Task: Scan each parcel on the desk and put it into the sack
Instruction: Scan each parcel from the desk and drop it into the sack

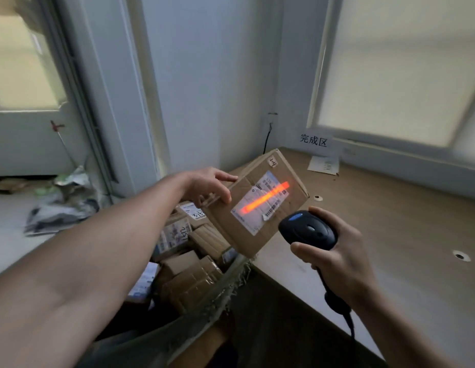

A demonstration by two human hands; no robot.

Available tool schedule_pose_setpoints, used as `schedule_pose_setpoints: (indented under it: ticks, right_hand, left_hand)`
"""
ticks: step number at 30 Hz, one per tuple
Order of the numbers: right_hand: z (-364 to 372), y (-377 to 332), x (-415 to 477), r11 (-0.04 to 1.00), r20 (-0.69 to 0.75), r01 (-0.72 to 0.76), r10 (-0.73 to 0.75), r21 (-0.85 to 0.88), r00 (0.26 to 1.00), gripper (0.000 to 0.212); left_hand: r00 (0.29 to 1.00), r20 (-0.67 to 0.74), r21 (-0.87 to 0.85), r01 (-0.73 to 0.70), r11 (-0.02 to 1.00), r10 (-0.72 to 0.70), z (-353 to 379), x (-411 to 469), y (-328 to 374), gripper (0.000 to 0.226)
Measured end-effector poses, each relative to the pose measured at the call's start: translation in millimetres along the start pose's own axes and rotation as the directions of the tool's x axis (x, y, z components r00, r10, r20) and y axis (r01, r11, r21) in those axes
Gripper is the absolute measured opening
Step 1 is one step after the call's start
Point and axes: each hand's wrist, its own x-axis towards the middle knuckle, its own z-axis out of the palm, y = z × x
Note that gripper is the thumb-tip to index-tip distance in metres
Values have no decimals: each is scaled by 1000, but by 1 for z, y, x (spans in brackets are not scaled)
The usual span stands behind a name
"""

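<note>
My left hand grips the left end of a brown cardboard parcel, tilted up over the desk's left edge. A white shipping label faces me on its top, and an orange-red scan line crosses that label. My right hand holds a black handheld scanner just right of and below the parcel, aimed at the label; its cable runs down past my wrist. Below the parcel, the open sack holds several cardboard parcels with labels.
The wooden desk stretches to the right with two round holes in it. A paper sign with characters and a loose slip lie at its back by the window. Crumpled plastic bags lie on the floor at left.
</note>
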Motion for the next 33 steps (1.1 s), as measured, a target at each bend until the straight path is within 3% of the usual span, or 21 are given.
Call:
schedule_pose_setpoints:
  ticks: [4, 8, 16, 24, 33]
  right_hand:
    - [20, -5, 4, 1000, 35, 1, 0, -9, 999, 102]
    - [32, -10, 8, 1000, 51, 6, -4, -25, 999, 103]
    - [36, -7, 14, 999, 90, 4, 0, -43, 996, 100]
    - [28, -6, 14, 999, 137, 6, -2, -32, 991, 68]
    - [14, 0, 18, 999, 189, 23, -15, -42, 982, 66]
  left_hand:
    - [999, -33, -31, 27, 999, -28, -16, -11, -18, 83]
    - [998, -49, -58, 26, 998, -29, -26, -15, -29, 69]
    - [998, -36, -48, 40, 998, -41, -35, -12, -37, 64]
    - [998, -31, -26, 61, 998, -62, -33, -10, -31, 63]
    - [995, -35, -4, 95, 995, -95, -25, -6, -24, 66]
